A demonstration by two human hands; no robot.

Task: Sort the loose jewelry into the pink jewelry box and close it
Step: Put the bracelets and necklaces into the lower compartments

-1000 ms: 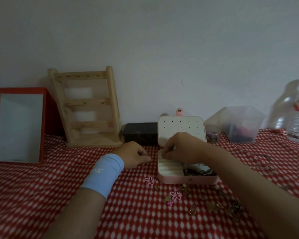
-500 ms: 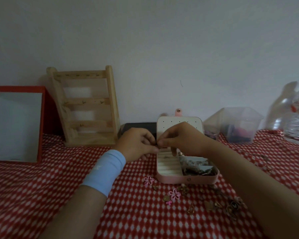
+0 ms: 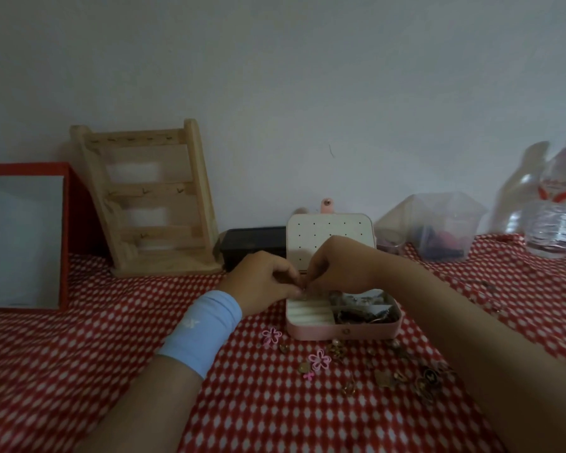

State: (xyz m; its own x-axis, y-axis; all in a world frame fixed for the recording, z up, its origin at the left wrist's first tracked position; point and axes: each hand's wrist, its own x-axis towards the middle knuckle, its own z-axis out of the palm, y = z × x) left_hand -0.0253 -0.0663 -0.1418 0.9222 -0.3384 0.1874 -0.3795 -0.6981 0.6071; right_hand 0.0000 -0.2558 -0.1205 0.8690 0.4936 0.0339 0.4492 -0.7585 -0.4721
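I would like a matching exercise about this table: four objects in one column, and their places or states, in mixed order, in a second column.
Column one:
1. pink jewelry box
2. wooden jewelry stand
3. red-framed mirror
4. water bottle

Column two:
a. far right, by the wall
b. far left
c. centre, lid open
d. just left of the black box

Pairs: 1-c, 2-d, 3-b, 4-a

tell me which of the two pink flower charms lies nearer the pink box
The left pink flower, just off the front left corner of the pink jewelry box. The other pink flower lies farther toward the camera, among gold pieces.
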